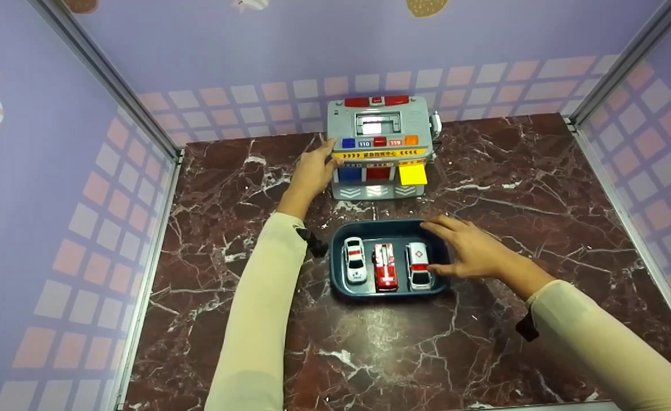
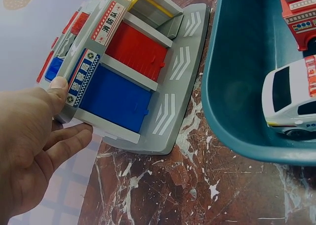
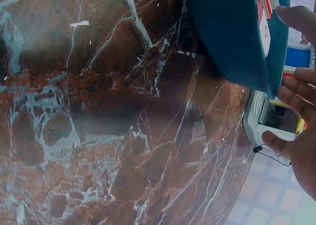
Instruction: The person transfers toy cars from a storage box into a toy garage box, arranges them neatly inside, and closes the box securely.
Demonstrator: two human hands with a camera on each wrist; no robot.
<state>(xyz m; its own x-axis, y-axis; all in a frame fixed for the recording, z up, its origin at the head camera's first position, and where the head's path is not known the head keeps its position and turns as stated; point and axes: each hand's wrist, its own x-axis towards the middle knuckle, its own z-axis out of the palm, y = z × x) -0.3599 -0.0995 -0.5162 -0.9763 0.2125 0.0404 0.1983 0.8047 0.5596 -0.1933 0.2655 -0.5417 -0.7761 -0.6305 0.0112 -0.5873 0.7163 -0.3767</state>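
A grey toy emergency station with blue, red and yellow bay doors stands at the back. My left hand holds its left front corner, thumb on the front and fingers at the side. The yellow door is raised; the blue door and red door are down. In front sits a dark teal tray carrying a white police car, a red fire engine and a white ambulance. Over the tray's right rim is my right hand, its thumb by the ambulance and fingers spread.
The brown marbled tabletop runs under everything. Purple panels with a checkered pattern enclose it at the left, back and right. A white handset-like part hangs on the station's right side.
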